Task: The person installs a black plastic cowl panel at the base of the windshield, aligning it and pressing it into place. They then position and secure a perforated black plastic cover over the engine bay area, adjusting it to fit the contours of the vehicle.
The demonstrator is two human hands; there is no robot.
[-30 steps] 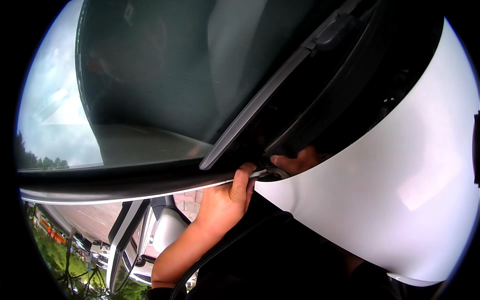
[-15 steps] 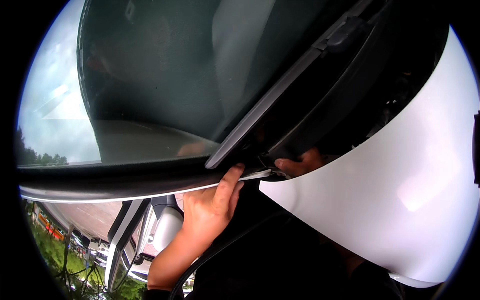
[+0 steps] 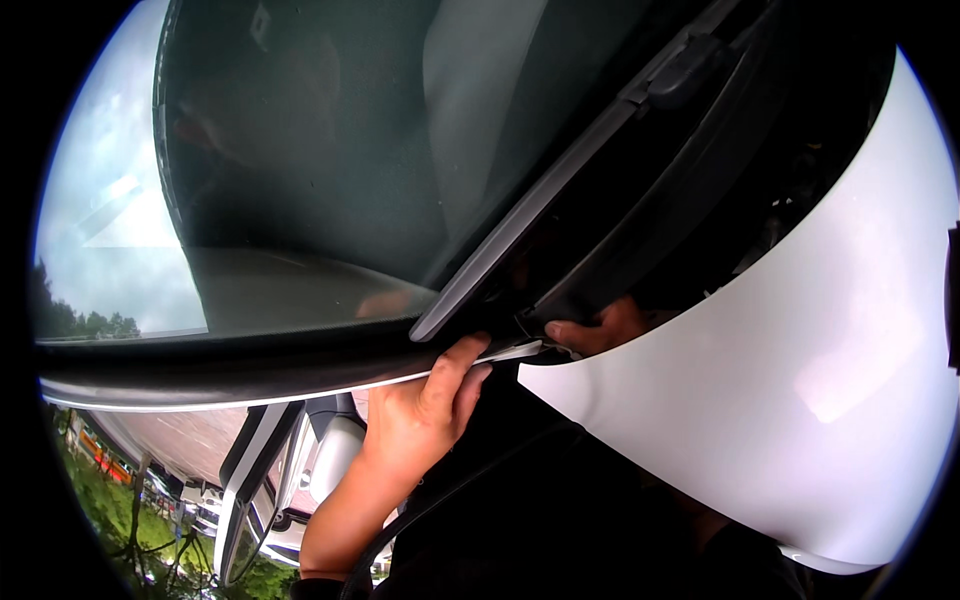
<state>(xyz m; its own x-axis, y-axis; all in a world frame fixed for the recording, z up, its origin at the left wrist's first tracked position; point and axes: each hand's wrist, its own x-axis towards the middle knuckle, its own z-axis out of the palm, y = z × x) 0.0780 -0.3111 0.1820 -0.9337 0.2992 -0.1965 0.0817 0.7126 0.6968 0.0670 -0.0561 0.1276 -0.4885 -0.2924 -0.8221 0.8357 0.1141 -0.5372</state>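
Observation:
My left hand reaches up to the lower end of the car's windshield pillar. Its forefinger bends over the dark trim with the white edge, and the other fingers curl below, so the hand is closed on it. By its fingertips, a pale pointed end piece sticks out toward the hood corner. My right hand is in the dark gap between the black cowl panel and the white hood. Its thumb or finger points at that end piece; the rest is hidden, and it seems closed on something small.
A wiper arm lies slantwise along the base of the dark windshield. The hood's pointed corner sits just right of my hands. Below left are a side mirror and an open car door. A dark cable curves below.
The view has shifted very slightly. Both hands stay at the same places; the tip of my right hand's visible finger has moved a little to the left.

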